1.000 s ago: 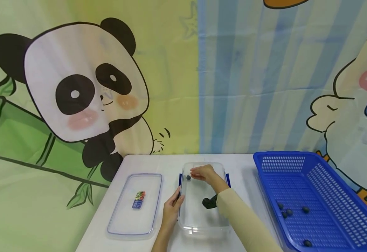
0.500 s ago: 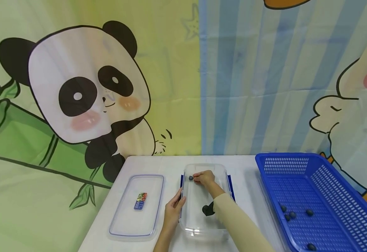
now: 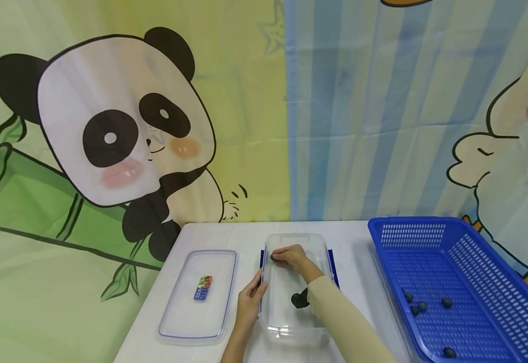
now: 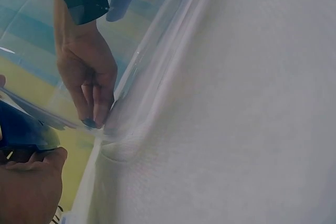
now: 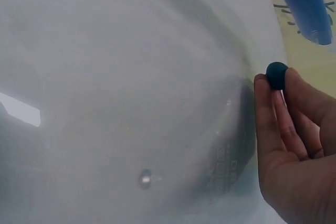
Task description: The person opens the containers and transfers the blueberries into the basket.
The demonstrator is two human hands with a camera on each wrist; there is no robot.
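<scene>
A clear plastic container [image 3: 291, 322] stands on the white table. Inside it, near its far left corner, my right hand [image 3: 278, 257] pinches a small dark blue ball [image 3: 273, 257] at its fingertips. In the right wrist view the ball [image 5: 276, 74] sits between two fingertips [image 5: 261, 85] above the container's floor. My left hand [image 3: 259, 285] grips the container's left rim, thumb on the edge. In the left wrist view the right hand [image 4: 86, 77] reaches down with the ball [image 4: 89, 123] at its tips.
The container's clear lid [image 3: 182, 307] lies flat to the left, with a small colourful sticker [image 3: 202, 287] on it. A blue perforated basket [image 3: 418, 223] stands at the right and holds several dark balls [image 3: 422, 305]. A cartoon backdrop hangs behind the table [image 3: 364, 272].
My right hand has moved left inside the container to the ball, which lay apart from the fingers a second ago, and now pinches it. The left hand stays on the rim.
</scene>
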